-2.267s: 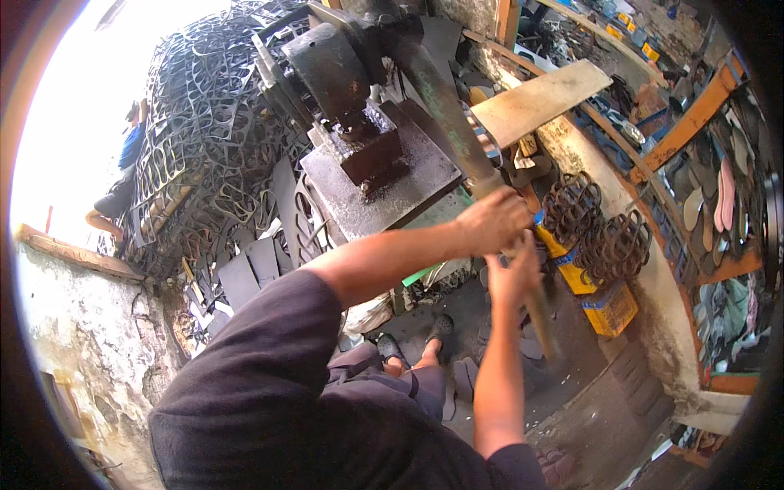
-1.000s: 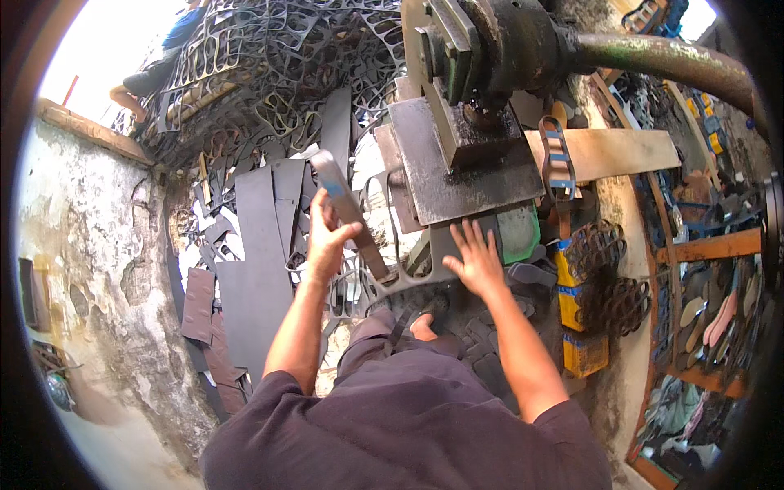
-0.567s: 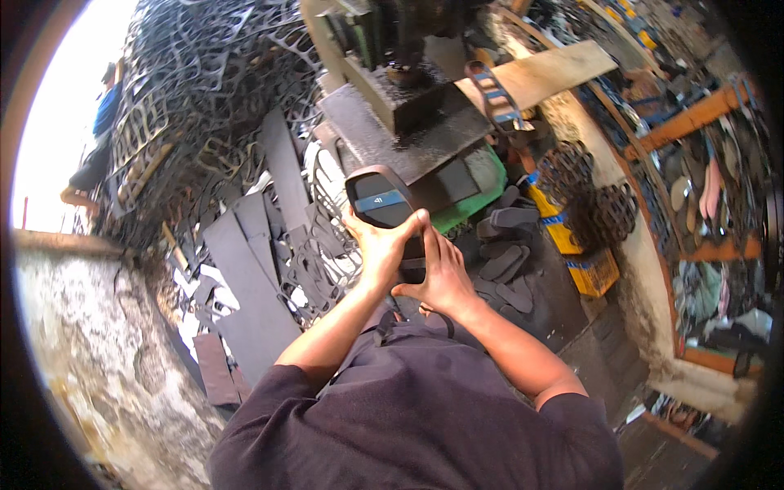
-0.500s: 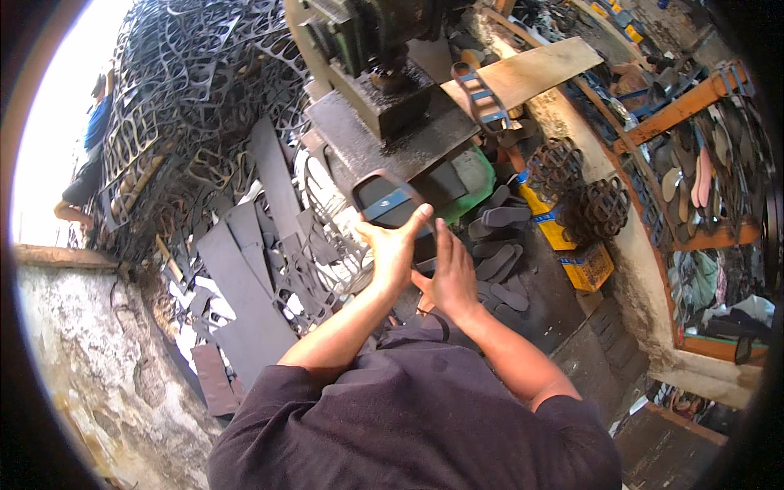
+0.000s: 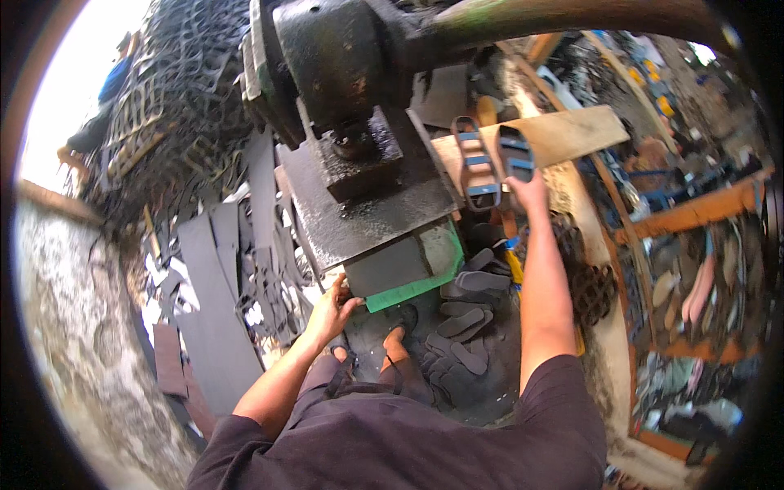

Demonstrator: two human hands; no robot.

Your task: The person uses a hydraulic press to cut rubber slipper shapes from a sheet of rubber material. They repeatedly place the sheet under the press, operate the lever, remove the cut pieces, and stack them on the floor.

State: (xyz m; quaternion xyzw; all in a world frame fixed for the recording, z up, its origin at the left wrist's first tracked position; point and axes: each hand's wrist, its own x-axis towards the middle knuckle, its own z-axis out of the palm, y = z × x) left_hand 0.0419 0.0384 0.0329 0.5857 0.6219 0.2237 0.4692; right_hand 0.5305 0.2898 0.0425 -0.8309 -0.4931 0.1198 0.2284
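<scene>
My right hand (image 5: 529,193) reaches out to the far right, closed on the near end of a sole-shaped cutting die (image 5: 515,149) with blue crossbars. Beside it, a second cutting die (image 5: 467,149) of like shape rests on a wooden board (image 5: 576,133). My left hand (image 5: 329,314) is at the near left corner of a green board (image 5: 408,292), thumb and fingers apart. A dark flat sheet (image 5: 388,267) lies on that board, partly hidden under the black plate (image 5: 371,216) of a heavy press (image 5: 339,61).
Dark cut soles (image 5: 467,322) lie scattered on the floor by my feet (image 5: 395,341). Long dark strips (image 5: 208,286) and scrap lie left. A heap of cut-out sheet waste (image 5: 192,90) rises behind. Shelves with soles (image 5: 698,278) stand right, a rough wall (image 5: 61,327) left.
My hands have parted. The right one has carried the cutting die from the press to the wooden board; the left has come down to the green board's corner. The view has shifted.
</scene>
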